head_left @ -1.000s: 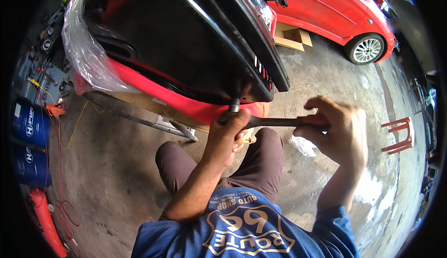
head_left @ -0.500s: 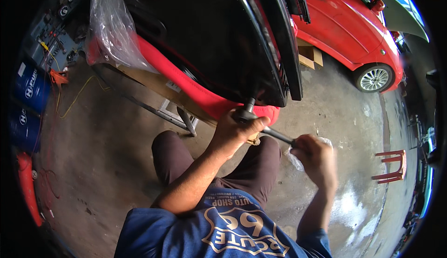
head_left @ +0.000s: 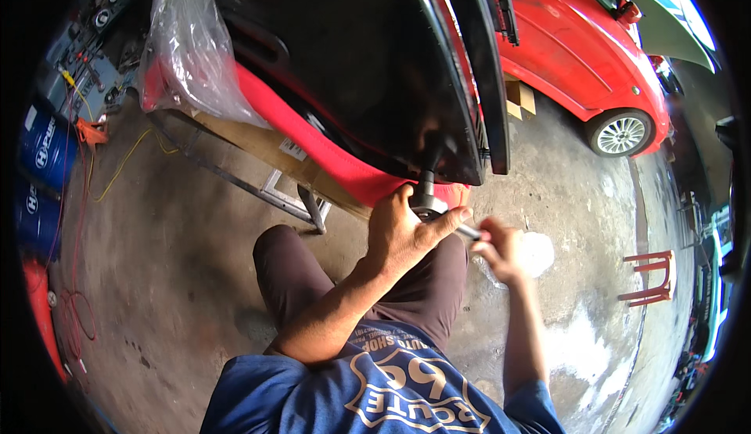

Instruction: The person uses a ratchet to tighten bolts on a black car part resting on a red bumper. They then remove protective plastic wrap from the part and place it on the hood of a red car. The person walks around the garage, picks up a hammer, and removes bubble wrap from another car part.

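A ratchet wrench [head_left: 467,231] with a socket [head_left: 427,177] is set against the lower end of a glossy black panel [head_left: 352,66]. My left hand [head_left: 400,234] is closed round the head of the wrench, its thumb lying along the start of the handle. At the far end of the handle, my right hand [head_left: 503,254] grips it with thumb and fingers, slightly blurred. Red padded upholstery [head_left: 313,140] runs along the panel's near edge, like a car seat. Whatever the socket fits on is hidden.
Clear plastic wrap [head_left: 188,50] drapes over the upholstery's left part. Cardboard [head_left: 235,133] and a metal stand [head_left: 289,199] lie underneath. A red car [head_left: 571,66] stands at far right, a small red stool [head_left: 653,277] nearer. Blue drums [head_left: 47,152] and a yellow cord [head_left: 125,172] are at left.
My right hand has swung the wrench handle slightly left, closer to my left hand, and its hold looks looser. My left hand has stayed round the wrench head. The view has shifted a little.
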`<control>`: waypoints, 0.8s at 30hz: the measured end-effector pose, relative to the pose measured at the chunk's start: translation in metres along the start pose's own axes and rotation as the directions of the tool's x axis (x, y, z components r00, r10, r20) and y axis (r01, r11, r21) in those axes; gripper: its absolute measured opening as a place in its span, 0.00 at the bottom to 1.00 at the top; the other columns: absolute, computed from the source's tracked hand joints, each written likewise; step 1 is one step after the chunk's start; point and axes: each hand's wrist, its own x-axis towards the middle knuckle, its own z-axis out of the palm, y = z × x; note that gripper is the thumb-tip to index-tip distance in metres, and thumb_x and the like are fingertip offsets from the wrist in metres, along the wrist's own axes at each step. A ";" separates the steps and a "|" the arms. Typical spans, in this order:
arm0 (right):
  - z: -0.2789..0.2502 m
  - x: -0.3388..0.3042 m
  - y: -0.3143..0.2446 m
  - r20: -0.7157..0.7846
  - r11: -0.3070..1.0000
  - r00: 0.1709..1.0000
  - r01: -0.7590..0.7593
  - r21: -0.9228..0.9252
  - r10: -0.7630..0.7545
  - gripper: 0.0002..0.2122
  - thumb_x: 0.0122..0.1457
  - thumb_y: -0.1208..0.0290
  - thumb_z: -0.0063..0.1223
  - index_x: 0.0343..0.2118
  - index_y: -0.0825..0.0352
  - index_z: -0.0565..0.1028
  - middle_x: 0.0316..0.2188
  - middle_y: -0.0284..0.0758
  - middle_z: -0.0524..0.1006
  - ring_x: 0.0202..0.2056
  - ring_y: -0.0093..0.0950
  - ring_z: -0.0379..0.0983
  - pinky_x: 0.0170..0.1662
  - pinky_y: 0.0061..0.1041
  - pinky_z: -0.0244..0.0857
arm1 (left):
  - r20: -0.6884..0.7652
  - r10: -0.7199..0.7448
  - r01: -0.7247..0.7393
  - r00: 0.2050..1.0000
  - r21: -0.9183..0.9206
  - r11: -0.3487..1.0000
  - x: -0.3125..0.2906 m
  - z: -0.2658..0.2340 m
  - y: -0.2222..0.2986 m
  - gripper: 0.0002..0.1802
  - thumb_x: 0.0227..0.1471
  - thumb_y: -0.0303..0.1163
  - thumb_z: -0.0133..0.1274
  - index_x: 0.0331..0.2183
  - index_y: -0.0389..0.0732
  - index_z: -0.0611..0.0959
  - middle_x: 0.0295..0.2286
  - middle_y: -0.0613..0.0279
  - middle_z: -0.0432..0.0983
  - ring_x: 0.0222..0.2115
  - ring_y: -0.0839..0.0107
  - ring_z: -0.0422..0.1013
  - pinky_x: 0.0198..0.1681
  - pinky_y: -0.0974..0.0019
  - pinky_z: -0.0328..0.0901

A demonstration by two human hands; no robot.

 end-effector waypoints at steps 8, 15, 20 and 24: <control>0.031 -0.015 -0.004 0.025 0.998 0.999 -0.026 0.050 0.025 0.17 0.58 0.57 0.60 0.37 0.69 0.74 0.22 0.41 0.74 0.24 0.33 0.68 0.32 0.33 0.65 | 0.060 0.044 -0.029 0.997 -0.225 0.974 0.002 -0.014 -0.003 0.29 0.42 0.56 0.69 0.26 0.39 0.76 0.16 0.62 0.72 0.16 0.68 0.71 0.22 0.62 0.68; -0.081 -0.063 -0.155 -0.248 0.717 0.850 0.195 -0.669 -0.464 0.24 0.42 0.60 0.72 0.40 0.63 0.73 0.24 0.28 0.83 0.26 0.32 0.78 0.33 0.31 0.68 | 0.504 -0.123 0.494 0.855 -0.864 -0.102 -0.011 0.009 0.000 0.19 0.54 0.46 0.63 0.25 0.50 0.71 0.14 0.73 0.63 0.09 0.83 0.56 0.12 0.76 0.49; -0.078 -0.053 -0.129 -0.258 0.825 0.901 0.165 -0.540 -0.349 0.22 0.41 0.63 0.74 0.38 0.63 0.75 0.22 0.32 0.83 0.23 0.30 0.77 0.32 0.29 0.69 | 0.470 -0.223 0.506 0.854 -0.851 0.144 -0.007 -0.003 0.003 0.17 0.53 0.45 0.64 0.26 0.49 0.74 0.14 0.74 0.65 0.11 0.85 0.59 0.14 0.78 0.55; -0.009 -0.033 -0.034 -0.248 0.996 0.968 0.050 0.069 -0.031 0.19 0.51 0.56 0.67 0.35 0.68 0.76 0.21 0.34 0.78 0.24 0.24 0.74 0.32 0.28 0.67 | 0.227 -0.149 0.257 0.962 -0.582 0.772 -0.003 -0.004 0.007 0.21 0.48 0.47 0.67 0.25 0.39 0.80 0.17 0.67 0.74 0.17 0.78 0.70 0.18 0.73 0.63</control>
